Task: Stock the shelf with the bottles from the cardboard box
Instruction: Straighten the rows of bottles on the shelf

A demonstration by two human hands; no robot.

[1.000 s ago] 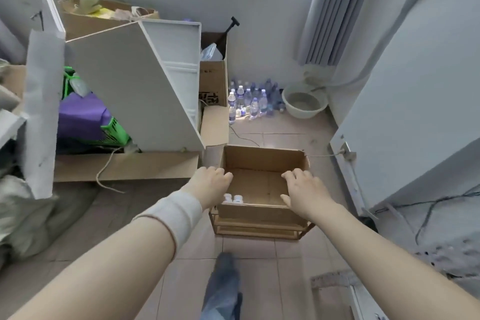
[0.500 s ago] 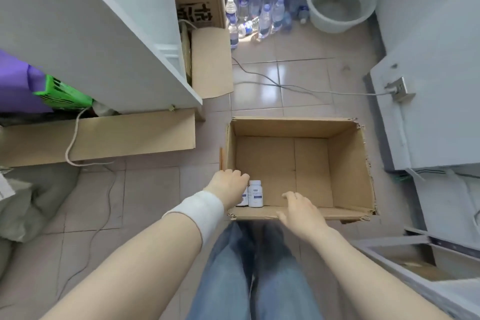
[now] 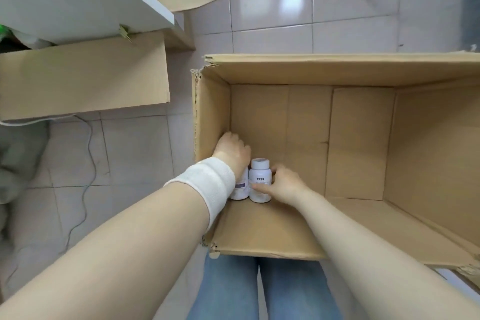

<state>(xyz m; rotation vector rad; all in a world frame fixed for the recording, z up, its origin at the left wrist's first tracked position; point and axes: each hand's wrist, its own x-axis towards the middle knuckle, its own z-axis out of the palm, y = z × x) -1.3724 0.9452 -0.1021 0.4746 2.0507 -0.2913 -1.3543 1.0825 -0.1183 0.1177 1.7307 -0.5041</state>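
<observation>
Right bottle (image 3: 259, 180) and left bottle (image 3: 240, 191) stand touching in the cardboard box's (image 3: 298, 70) near-left corner. My right hand (image 3: 284, 186) curls round the right bottle; my left hand (image 3: 232, 149) covers the other, honestly can't tell its grip.

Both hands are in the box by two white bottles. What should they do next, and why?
Probably lift both bottles straight up and out. The right hand curls round the right bottle, the left hand covers the top of the left bottle, and both stand upright in a near corner of the box.
</observation>
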